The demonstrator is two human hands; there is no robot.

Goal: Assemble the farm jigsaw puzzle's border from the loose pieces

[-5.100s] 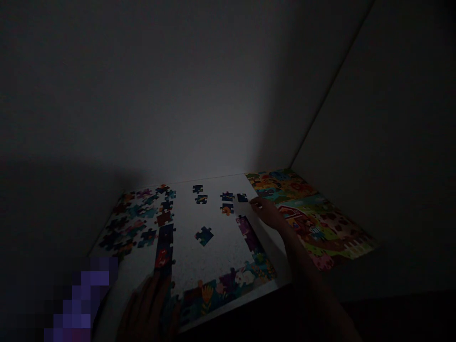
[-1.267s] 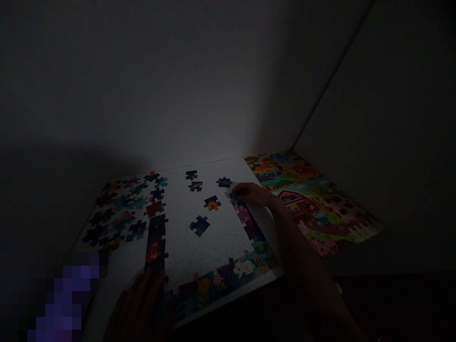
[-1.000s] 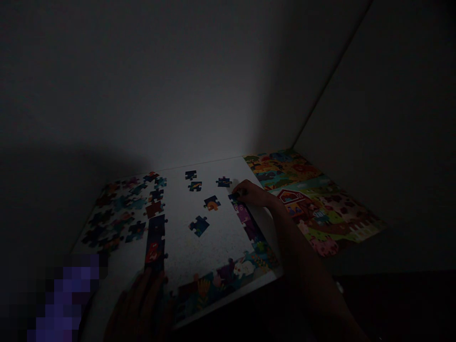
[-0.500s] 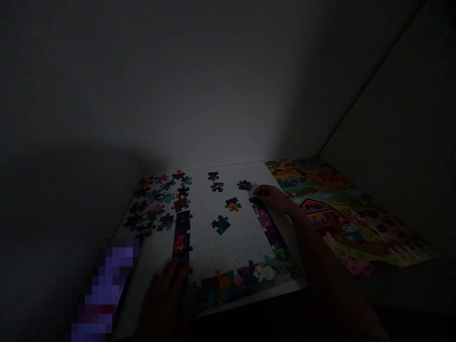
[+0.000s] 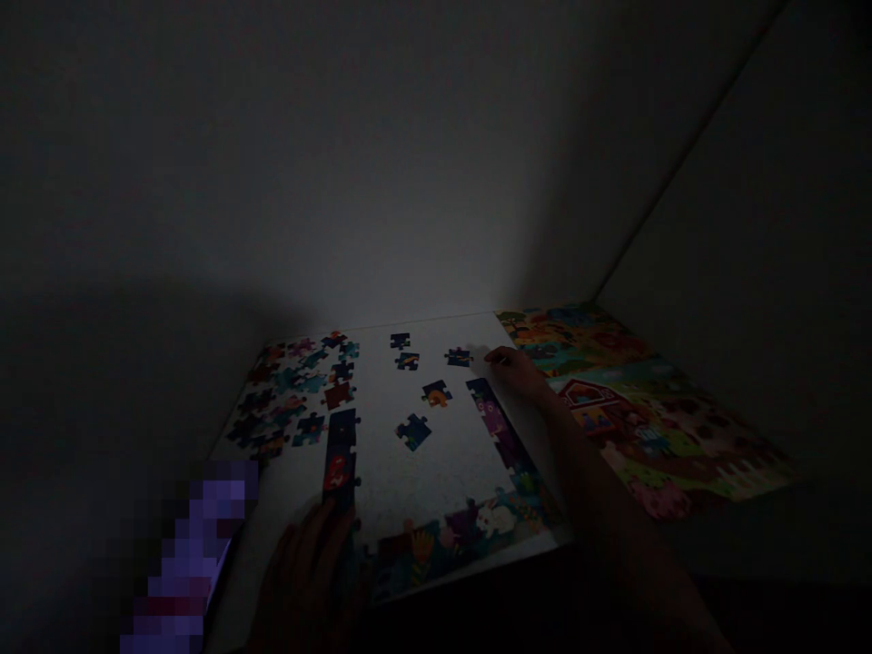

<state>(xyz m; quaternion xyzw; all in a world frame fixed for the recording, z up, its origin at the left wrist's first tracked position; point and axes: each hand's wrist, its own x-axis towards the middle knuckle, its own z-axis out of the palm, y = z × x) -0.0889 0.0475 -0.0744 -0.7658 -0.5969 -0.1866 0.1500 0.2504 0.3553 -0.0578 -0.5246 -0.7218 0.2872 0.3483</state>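
White tabletop (image 5: pixel 388 477) carries the U-shaped jigsaw border (image 5: pixel 460 527), lying flat. Probably light, stiff card, weak at joints; better slid under a flat palm than lifted. Dark blues, purples; white rabbit (image 5: pixel 495 520) on near side. Left hand (image 5: pixel 306 559) spread flat over its left side. Right hand (image 5: pixel 512 368) just beyond its right side's far end, fingers curled; can't tell whether pinching anything. Loose dark-blue piece (image 5: pixel 413 431) within the U: likely feather-light; take by opposite edges.
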